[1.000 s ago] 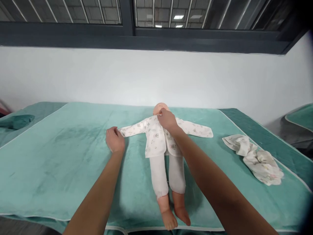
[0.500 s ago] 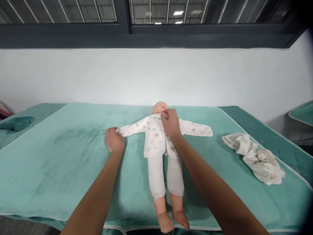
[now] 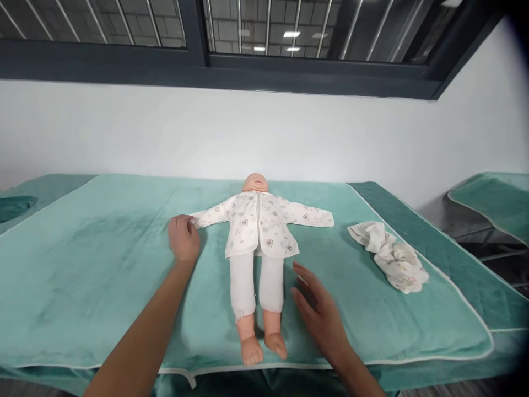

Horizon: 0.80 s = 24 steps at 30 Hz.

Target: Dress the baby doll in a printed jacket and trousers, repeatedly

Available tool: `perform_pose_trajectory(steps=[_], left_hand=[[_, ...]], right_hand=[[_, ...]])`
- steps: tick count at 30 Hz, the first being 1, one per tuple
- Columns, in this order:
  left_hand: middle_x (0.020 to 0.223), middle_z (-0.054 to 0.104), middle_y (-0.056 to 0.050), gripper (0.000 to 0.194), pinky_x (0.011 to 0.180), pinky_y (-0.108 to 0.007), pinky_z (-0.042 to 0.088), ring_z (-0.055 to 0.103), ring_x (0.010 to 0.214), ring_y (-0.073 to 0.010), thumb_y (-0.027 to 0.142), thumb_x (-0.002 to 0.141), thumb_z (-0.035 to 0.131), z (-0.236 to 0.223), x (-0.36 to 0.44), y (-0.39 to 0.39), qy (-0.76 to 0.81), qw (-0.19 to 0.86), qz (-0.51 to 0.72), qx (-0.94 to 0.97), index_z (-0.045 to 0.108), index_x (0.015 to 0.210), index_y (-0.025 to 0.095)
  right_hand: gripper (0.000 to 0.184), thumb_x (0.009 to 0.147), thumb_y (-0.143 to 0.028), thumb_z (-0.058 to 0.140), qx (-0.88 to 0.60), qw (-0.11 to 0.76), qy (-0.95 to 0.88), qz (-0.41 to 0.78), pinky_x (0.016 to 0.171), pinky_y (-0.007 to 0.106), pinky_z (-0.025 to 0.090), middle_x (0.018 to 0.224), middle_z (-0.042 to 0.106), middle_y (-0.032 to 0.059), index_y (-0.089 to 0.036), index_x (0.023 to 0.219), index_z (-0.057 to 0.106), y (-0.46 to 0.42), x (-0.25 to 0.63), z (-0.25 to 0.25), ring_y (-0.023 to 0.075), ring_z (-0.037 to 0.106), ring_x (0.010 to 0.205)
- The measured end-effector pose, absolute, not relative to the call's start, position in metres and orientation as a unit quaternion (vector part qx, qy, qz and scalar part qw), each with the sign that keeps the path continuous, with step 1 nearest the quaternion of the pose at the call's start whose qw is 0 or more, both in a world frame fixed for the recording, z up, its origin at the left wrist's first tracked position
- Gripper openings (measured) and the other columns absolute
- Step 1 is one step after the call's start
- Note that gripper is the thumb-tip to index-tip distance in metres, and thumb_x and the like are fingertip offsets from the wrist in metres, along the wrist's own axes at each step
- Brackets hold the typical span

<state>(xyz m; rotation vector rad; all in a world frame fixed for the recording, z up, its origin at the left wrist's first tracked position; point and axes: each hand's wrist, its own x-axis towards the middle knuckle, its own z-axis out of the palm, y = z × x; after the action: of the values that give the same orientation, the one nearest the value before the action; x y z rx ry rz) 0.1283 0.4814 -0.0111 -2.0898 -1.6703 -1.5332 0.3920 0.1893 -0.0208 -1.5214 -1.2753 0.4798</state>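
A baby doll (image 3: 257,242) lies on its back on a teal towel (image 3: 103,259), head toward the wall, arms spread. It wears a white printed jacket and white trousers, and its feet are bare. My left hand (image 3: 182,238) is closed on the cuff of the doll's sleeve at the left. My right hand (image 3: 316,306) hovers open, fingers spread, just right of the doll's legs, holding nothing.
A crumpled white printed cloth (image 3: 390,256) lies on the towel to the right of the doll. The towel covers a darker green bed (image 3: 458,259) against a white wall. Another covered bed (image 3: 491,201) stands at far right. A dark green bundle (image 3: 12,207) sits at far left.
My right hand has left the doll's collar and come back down beside its legs, now open. The left hand stays at the sleeve cuff. The view has shifted slightly right.
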Motion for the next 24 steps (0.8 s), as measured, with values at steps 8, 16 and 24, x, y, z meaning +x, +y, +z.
perform_pose_trajectory(steps=[8,16,24], left_hand=[[0.11,0.067,-0.005,0.021,0.094,-0.038,0.045,0.06,0.104,-0.0241,0.029,0.084,0.054,-0.01,0.144,0.398,-0.463,-0.171,-0.358,-0.793,0.062,0.103,0.023],[0.131,0.061,-0.006,0.031,0.102,-0.047,0.037,0.054,0.117,-0.0322,0.028,0.08,0.062,-0.004,0.176,0.369,-0.521,-0.139,-0.268,-0.799,0.067,0.111,0.026],[0.107,0.069,-0.009,0.018,0.087,-0.042,0.045,0.06,0.102,-0.0292,0.028,0.09,0.05,-0.002,0.187,0.354,-0.567,-0.082,-0.354,-0.74,0.067,0.094,0.024]], right_hand=[[0.046,0.088,-0.034,0.057,-0.743,0.413,-0.519,0.089,0.086,0.045,0.053,0.128,0.057,0.0121,-0.023,0.132,0.05,0.228,0.435,-0.015,0.0269,0.061,0.102],[0.049,0.079,-0.01,0.047,-0.775,0.353,-0.514,0.098,0.075,0.036,0.048,0.107,0.072,0.0085,-0.023,0.126,0.056,0.29,0.421,-0.004,0.0288,0.066,0.096],[0.042,0.082,-0.022,0.055,-0.759,0.406,-0.491,0.133,0.073,0.034,0.047,0.11,0.073,0.0057,-0.026,0.124,0.055,0.268,0.413,-0.006,0.0281,0.068,0.095]])
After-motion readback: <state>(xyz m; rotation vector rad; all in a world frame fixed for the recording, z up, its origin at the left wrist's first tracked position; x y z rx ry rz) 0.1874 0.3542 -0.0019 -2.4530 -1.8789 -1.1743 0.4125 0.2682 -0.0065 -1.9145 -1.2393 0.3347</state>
